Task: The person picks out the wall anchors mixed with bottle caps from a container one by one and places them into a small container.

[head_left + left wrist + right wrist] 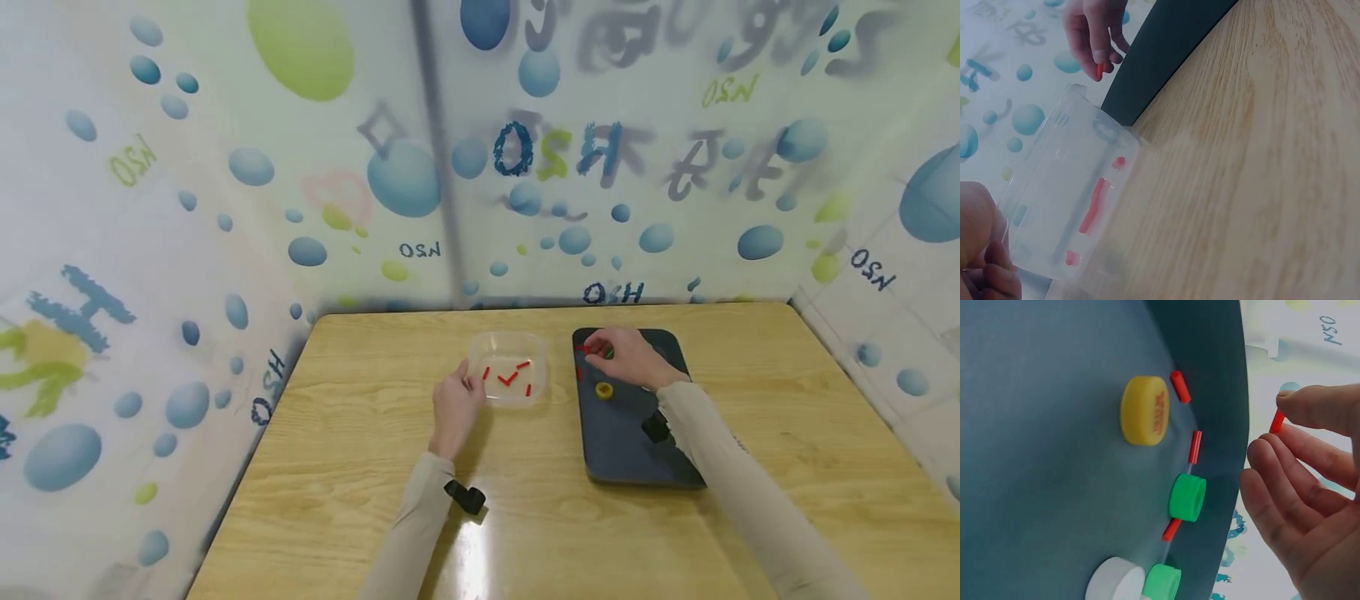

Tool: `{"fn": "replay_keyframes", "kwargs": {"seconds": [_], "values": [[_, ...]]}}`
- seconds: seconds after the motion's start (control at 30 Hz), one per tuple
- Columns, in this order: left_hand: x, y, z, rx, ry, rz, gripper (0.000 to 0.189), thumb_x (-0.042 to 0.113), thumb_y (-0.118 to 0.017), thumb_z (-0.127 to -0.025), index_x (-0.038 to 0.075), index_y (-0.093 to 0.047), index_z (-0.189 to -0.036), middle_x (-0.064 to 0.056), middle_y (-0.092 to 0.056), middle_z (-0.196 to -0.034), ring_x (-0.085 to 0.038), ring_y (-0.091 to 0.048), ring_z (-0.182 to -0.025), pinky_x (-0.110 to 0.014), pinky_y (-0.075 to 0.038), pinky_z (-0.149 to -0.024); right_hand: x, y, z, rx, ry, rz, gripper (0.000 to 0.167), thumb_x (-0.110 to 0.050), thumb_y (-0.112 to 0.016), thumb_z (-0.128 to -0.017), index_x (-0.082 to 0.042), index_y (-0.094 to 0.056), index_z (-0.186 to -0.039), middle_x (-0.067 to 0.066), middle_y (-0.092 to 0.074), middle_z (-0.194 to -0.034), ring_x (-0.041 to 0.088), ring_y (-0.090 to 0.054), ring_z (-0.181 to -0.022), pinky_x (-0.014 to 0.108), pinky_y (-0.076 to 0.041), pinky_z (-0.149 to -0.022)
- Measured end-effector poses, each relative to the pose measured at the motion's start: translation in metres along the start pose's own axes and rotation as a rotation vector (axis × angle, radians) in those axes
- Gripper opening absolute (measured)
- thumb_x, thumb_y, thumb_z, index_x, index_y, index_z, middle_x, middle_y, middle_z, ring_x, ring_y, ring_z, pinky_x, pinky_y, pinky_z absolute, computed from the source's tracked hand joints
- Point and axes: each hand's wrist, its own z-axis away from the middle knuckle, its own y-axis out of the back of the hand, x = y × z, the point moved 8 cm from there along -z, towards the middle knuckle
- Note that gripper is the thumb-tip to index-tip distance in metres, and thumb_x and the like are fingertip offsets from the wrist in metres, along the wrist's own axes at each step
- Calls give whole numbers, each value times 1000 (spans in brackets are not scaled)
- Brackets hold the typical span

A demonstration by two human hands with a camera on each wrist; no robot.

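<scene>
My left hand (456, 410) (985, 250) pinches the near-left rim of a clear plastic container (498, 397) (1054, 200). Inside it lie several short red sticks (522, 365) (1092, 209). Between thumb and index finger, my right hand (628, 357) (1310, 487) pinches another short red stick (1277, 421), held above the far-left edge of a dark tray (622, 454) (1054, 462). More red sticks (1195, 447) lie along the tray's wall, near a yellow bottle cap (603, 391) (1144, 411), green caps (1187, 497) and a white cap (1115, 579).
Both the container and the tray stand on a light wooden table (360, 417), the tray to the right. A patterned curtain (525, 208) hangs behind the table's far edge, with similar panels at both sides. A black wrist camera (467, 497) is strapped to my left sleeve.
</scene>
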Motion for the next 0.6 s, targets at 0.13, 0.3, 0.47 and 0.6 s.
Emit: {"fn": "replay_keyframes", "kwargs": {"seconds": [0.13,0.3,0.47,0.6], "values": [[-3,0,3,-3,16,2,48,6,-53,-87,-9,-62,-132,8,-32,-53,-6,-24,-46,-23,-22,-44,6,-4,5,6,-10,-19,27,-14,-68,-95,2,-69,-117,13,-71,-104,25,-68,-91,45,-56,-81],[-9,4,7,-1,36,-11,49,6,-53,-86,-9,-61,-132,7,-32,-52,-6,-24,-45,-23,-20,-42,6,-9,7,-9,-14,-49,28,-13,-68,-95,3,-69,-117,12,-71,-104,23,-68,-90,44,-56,-80],[-6,2,4,-8,1,-19,48,5,-54,-87,-10,-61,-132,8,-32,-52,-5,-24,-45,-22,-20,-42,5,-5,10,17,-13,-43,27,-14,-68,-95,2,-69,-117,13,-71,-106,24,-68,-90,44,-56,-82],[-1,0,-1,2,-21,-35,47,5,-54,-86,-11,-63,-130,8,-31,-52,-4,-21,-45,-22,-20,-42,0,1,9,24,-9,-54,28,-15,-67,-96,0,-69,-119,12,-71,-108,24,-68,-92,44,-56,-81]]}}
